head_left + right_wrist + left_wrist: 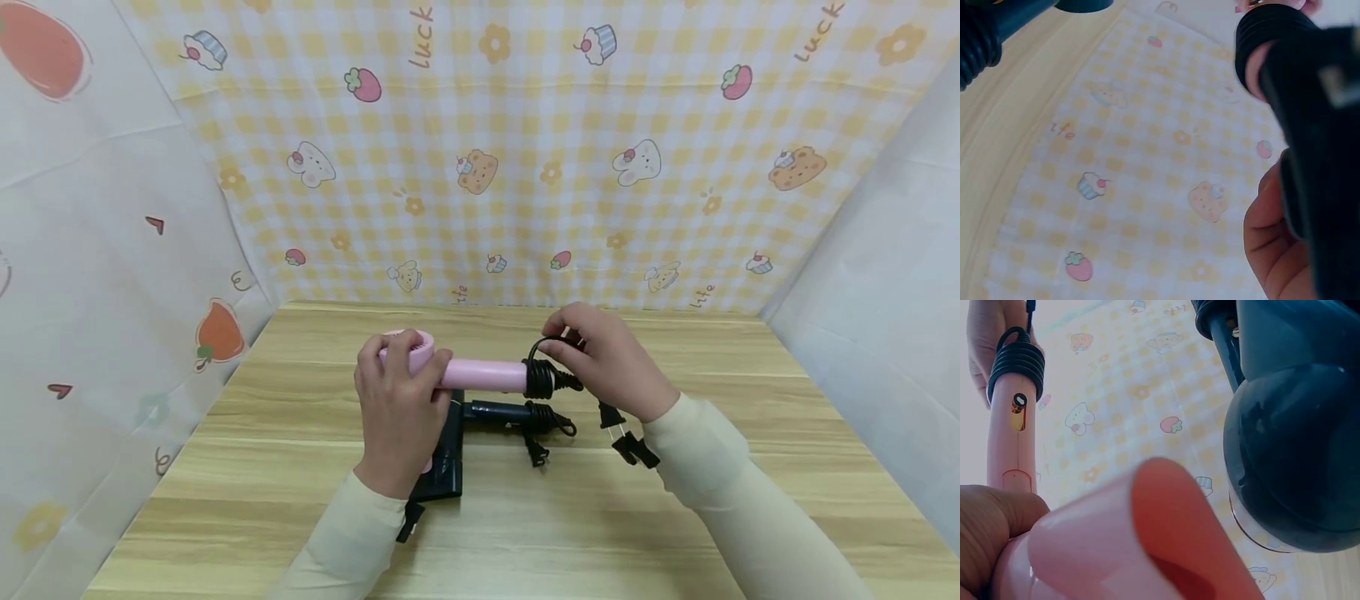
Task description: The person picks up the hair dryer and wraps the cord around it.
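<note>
A pink hair dryer (pixel 486 375) is held sideways, its handle pointing right. My left hand (pixel 401 408) grips it round the head, thumb at the start of the handle. Black cord (pixel 538 379) is coiled round the handle's end. My right hand (pixel 611 358) pinches a loop of this cord between thumb and fingers. Below that hand hang a black plug (pixel 611 414) and another dark plug-like piece (pixel 633 450). In the left wrist view, the pink nozzle (pixel 1097 537) shows up close. A dark hair dryer (pixel 447 467) lies just below the pink one, partly hidden by my left hand.
The dark dryer's cord is wound at its handle end, with its plug (pixel 536 452) on the wooden table (pixel 570 533). Another black plug (pixel 408 521) lies by my left wrist. A patterned cloth (pixel 525 117) hangs behind, with white cloth walls on both sides.
</note>
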